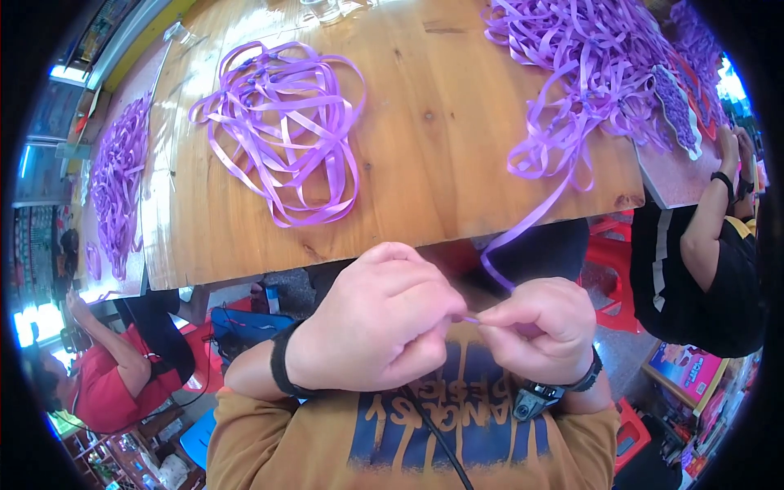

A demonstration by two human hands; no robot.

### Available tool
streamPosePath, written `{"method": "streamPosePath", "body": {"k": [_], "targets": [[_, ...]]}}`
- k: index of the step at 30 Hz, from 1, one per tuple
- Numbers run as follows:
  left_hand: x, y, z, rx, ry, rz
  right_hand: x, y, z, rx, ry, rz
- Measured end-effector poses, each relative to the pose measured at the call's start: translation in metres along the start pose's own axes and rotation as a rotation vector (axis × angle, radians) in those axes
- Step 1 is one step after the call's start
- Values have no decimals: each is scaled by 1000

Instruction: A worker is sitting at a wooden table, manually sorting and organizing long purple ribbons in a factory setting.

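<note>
In front of my chest, just off the table's near edge, both hands are closed in pinches close together. My left hand (384, 318) is curled, its thumb and fingertip gripping a short bit of purple ribbon. My right hand (543, 331) pinches the same ribbon right beside it. From there a purple ribbon (531, 216) runs up over the table edge to a large tangled heap of ribbon (588, 73) at the far right. The part inside my fingers is mostly hidden, so a knot cannot be made out.
A looser ribbon pile (286, 131) lies left of centre on the wooden table (433, 139). More ribbon (121, 188) covers a side table at left. People sit at both sides: one in a red shirt (114, 380), one in black (702, 269). Red stools (612, 269) stand nearby.
</note>
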State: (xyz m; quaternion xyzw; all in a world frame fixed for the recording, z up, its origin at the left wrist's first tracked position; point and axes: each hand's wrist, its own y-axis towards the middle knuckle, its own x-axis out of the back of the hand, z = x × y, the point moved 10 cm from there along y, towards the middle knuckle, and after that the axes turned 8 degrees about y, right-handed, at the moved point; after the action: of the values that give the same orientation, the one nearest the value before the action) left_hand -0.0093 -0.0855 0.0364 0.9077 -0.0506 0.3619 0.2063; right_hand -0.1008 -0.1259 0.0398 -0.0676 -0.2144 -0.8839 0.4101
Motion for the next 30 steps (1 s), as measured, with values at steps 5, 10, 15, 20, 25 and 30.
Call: {"method": "streamPosePath", "body": {"k": [5,10,15,20,25,30], "targets": [[1,4,4,29,-142,77,14,-2,-9,-100,89,-66],[-4,6,3,52,-207,88,12,-1,-8,-69,107,-66],[-10,11,-5,-24,-143,79,10,-3,-10,-46,112,-53],[-16,-5,-16,-143,-137,245,-12,-9,-10,-87,237,182],[-17,-18,-34,-314,-248,316,-36,-24,-1,-30,274,463],[-17,-26,-38,-335,-289,356,-38,-25,7,-6,332,457]]}}
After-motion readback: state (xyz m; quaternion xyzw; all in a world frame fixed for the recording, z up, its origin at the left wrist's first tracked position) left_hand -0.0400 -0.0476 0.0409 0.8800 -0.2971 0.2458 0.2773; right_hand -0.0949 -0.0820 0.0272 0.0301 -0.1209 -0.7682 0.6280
